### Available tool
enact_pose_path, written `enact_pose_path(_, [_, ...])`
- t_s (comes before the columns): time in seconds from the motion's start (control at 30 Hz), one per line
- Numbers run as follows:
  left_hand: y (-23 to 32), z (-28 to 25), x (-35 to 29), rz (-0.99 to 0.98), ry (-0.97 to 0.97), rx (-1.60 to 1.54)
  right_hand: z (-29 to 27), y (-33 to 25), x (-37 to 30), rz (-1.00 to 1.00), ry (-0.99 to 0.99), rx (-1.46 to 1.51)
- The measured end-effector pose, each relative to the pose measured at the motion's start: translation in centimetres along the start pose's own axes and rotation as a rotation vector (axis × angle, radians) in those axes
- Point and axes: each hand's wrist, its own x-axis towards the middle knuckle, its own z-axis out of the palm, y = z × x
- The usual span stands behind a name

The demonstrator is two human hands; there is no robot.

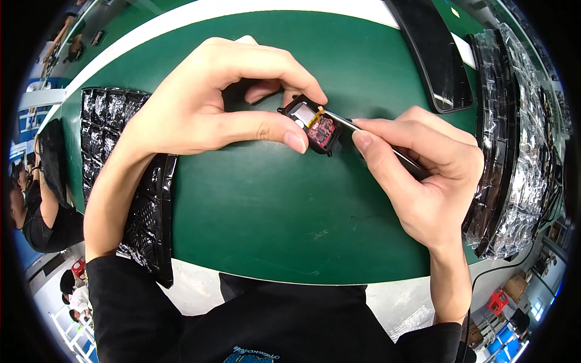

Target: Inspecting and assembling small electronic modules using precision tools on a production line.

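A small black device casing [331, 144] lies open-faced between the thumb and forefinger of my left hand [224, 103], held above the green table. Inside it sit a silver battery-like block [301, 113], a strip of yellow tape and a red circuit board [322, 130]. My right hand [433, 163] is closed around slim dark metal tweezers [407, 160], gripped like a pen. Their tip reaches the casing's upper right edge, beside the yellow tape. Whether the tip touches a part there, I cannot tell.
Black plastic blister trays [148, 212] lie at the left under my forearm. A stack of black and clear trays [514, 157] stands at the right edge. A flat black glossy panel [431, 54] rests at the back right of the green table [290, 230]. Other people sit at the far left.
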Motion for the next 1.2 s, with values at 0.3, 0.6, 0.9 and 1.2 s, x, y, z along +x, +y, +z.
enact_pose_path(0.3, [0.1,0.0,0.1,0.011,-0.010,0.036,0.1,0.3,0.0,-0.009,-0.015,0.001])
enact_pose_path(0.6, [0.4,0.1,0.3,0.056,-0.028,0.030,0.3,0.3,-0.1,-0.035,-0.022,-0.011])
enact_pose_path(0.9, [0.6,0.3,0.3,0.044,-0.027,0.065,0.3,0.4,-0.2,-0.068,-0.004,-0.024])
enact_pose_path(1.2, [0.9,0.0,0.1,-0.016,-0.036,0.053,0.1,0.9,-0.2,-0.058,0.105,0.024])
